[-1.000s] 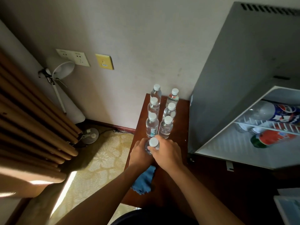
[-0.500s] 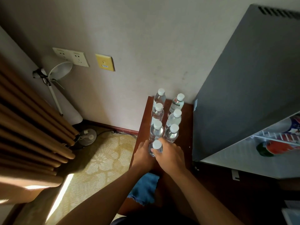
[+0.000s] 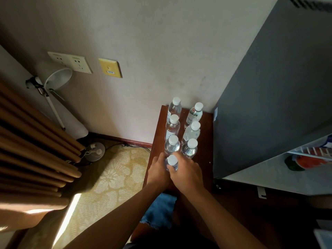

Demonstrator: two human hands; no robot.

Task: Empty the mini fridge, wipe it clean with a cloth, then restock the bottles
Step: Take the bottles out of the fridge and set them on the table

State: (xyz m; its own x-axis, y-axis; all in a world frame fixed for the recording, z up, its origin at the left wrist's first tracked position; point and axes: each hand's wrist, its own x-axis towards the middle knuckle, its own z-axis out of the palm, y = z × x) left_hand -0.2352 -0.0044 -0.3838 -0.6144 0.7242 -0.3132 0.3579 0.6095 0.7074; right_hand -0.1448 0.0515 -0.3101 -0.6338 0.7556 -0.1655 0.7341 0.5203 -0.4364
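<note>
cloth (image 3: 159,211) under forearms; six bottles (image 3: 181,128) behind held bottle (image 3: 172,163).

wooden table (image 3: 204,133): 7 bottles (image 3: 191,133), blue cloth (image 3: 158,212)

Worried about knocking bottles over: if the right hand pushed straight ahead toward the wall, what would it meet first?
Probably the nearest right-column water bottle, just beyond the right hand; depth is uncertain.

Single head-worn view, looked steeply down and forward, close above the hands (image 3: 172,172), faced the wall corner (image 3: 161,51), fridge (image 3: 269,105) at right.
</note>
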